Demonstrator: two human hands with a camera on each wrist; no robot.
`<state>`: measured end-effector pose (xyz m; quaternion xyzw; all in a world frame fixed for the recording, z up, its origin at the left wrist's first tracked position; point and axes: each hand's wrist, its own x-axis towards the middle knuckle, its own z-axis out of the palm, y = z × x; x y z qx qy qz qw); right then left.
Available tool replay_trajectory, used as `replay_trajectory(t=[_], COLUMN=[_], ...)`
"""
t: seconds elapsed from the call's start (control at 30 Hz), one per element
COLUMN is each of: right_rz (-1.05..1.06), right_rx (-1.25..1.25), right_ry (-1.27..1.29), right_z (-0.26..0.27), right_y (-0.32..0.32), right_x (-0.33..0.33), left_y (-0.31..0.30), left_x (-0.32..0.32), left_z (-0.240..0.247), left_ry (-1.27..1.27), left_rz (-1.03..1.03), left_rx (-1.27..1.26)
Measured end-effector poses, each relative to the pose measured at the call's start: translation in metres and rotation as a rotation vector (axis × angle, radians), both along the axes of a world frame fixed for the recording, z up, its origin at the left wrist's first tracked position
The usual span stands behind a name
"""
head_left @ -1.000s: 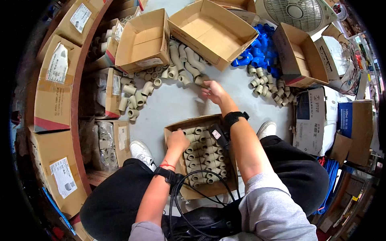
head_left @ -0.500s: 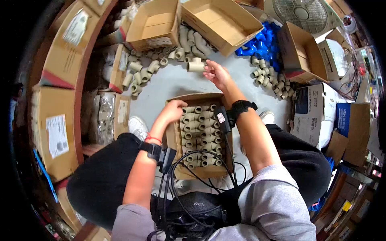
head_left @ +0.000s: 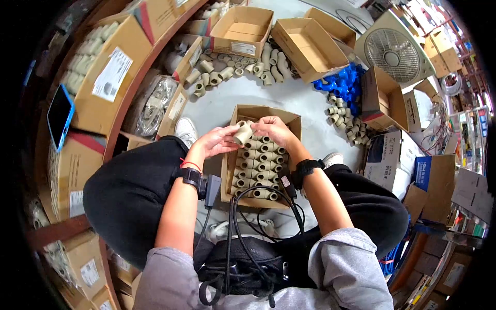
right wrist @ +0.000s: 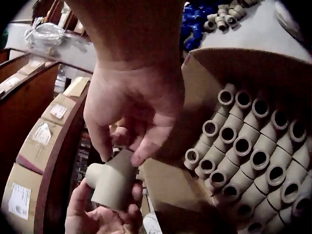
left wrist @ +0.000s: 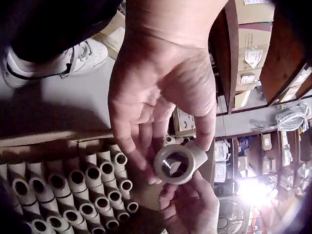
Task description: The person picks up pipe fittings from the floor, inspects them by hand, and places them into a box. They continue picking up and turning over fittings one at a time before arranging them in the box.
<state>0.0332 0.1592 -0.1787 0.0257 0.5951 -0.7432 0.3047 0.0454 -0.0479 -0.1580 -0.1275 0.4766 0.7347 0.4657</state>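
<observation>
A beige pipe tee (head_left: pixel 242 133) is held between both hands above the far left part of a cardboard box (head_left: pixel 293 123). My left hand (head_left: pixel 214 142) grips it from the left; in the right wrist view that hand's fingers (right wrist: pixel 132 210) cup the tee's lower side. From above, my right hand (right wrist: pixel 134 105) pinches one end of the tee between thumb and fingertips. The left wrist view looks into the tee's round open end (left wrist: pixel 176 165). Inside the box, tees (head_left: pixel 268 165) lie in close rows, their round openings facing up.
Beyond the box, loose beige fittings (head_left: pixel 209 77), curved pipes (head_left: pixel 283 66) and blue fittings (head_left: pixel 342 82) lie on the grey floor. Open cartons (head_left: pixel 243 31) and a fan (head_left: pixel 395 51) stand behind. Shelves with boxes (head_left: pixel 113 72) run along the left. Black cables (head_left: pixel 232 206) hang over the box's near edge.
My right hand has brought the tee back from the fittings pile to the box. My left hand has left the box's rim and now grips the tee too. The head view has tilted.
</observation>
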Motion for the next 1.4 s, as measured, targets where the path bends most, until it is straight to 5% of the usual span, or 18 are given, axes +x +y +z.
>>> replay_trajectory(t=[0.4, 0.57, 0.67, 0.8, 0.97, 1.4], right_rz=[0.211, 0.116, 0.103, 0.436, 0.759, 0.745], right_rx=[0.706, 0.713, 0.803, 0.983, 1.065, 1.204], right_ry=[0.951, 0.915, 0.728, 0.82, 0.786, 1.098], right_z=[0.019, 0.01, -0.006, -0.03, -0.031, -0.038], right_y=[-0.047, -0.053, -0.048, -0.044, -0.071, -0.075], right_x=[0.031, 0.044, 0.054, 0.074, 0.105, 0.115], left_y=[-0.014, -0.014, -0.014, -0.025, -0.016, -0.014], left_x=[0.026, 0.023, 0.021, 0.02, 0.033, 0.029], left_z=[-0.007, -0.008, -0.017, -0.024, -0.02, -0.031], left_ry=[0.11, 0.195, 0.318, 0.336, 0.199, 0.252], left_rz=[0.032, -0.098, 0.065, 0.181, 0.066, 0.02], left_rx=[-0.238, -0.494, -0.599, -0.641, -0.592, -0.618])
